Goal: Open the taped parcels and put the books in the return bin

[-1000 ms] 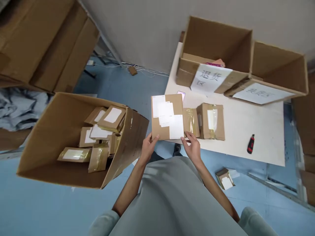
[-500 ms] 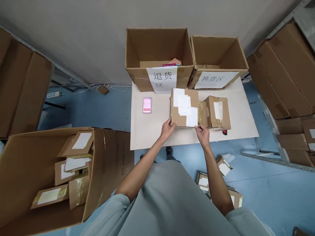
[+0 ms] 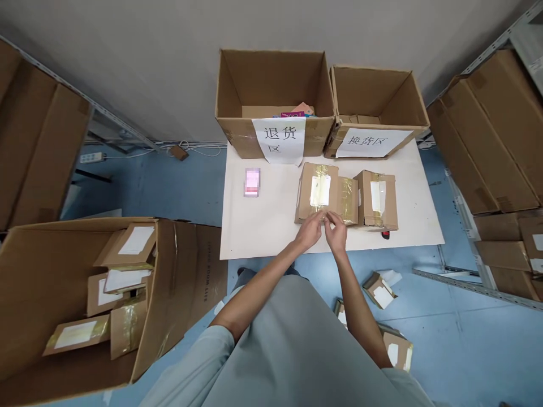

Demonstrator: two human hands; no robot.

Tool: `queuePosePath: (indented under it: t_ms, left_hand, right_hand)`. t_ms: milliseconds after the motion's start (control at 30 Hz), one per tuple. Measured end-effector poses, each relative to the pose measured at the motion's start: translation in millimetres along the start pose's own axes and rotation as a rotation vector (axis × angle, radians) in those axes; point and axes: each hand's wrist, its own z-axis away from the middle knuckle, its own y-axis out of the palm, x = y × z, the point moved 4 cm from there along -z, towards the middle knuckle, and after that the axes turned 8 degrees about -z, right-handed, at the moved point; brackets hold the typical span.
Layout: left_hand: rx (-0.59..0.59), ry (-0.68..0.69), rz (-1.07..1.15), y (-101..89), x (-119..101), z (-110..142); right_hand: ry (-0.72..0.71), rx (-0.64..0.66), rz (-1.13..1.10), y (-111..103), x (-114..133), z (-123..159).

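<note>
A cardboard box (image 3: 327,180) with yellowish tape and a white label on its upper face stands on the white table (image 3: 241,232). At its near edge, over the end of the tape, my left hand (image 3: 311,230) and my right hand (image 3: 336,230) almost meet. Both hands have fingers drawn together in a pinch; whatever is between them is too small to make out. Close on the right is a lower taped carton (image 3: 348,199), and beyond it another carton (image 3: 383,199) with a white label. A red and black object (image 3: 385,234) pokes out under that one.
Behind stand two large open boxes (image 3: 237,133) (image 3: 377,121) with paper signs. A phone (image 3: 251,182) lies on the table's left. A big carton (image 3: 186,277) with several parcels stands at left. More parcels (image 3: 380,289) lie on the floor at right; shelves flank both sides.
The box has been turned over: the face with several white papers is replaced by a taped face with one label. Both hands have come together at its near edge.
</note>
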Motion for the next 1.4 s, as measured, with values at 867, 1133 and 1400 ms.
queuePosePath:
  t_ms: [867,1133,1400]
  left_hand:
    - [-0.959,-1.029,0.144,-239.8,306,514]
    - [-1.038,-1.412,0.238,-265.5,399,662]
    - [-0.871,-1.529,0.526,-243.2,451,660]
  right_hand:
    - [-0.486,1.086,0.123,416,231,224]
    - [-0.558,1.426,0.272,549,285,341]
    - [-0.532,1.575,0.569,627,278,374]
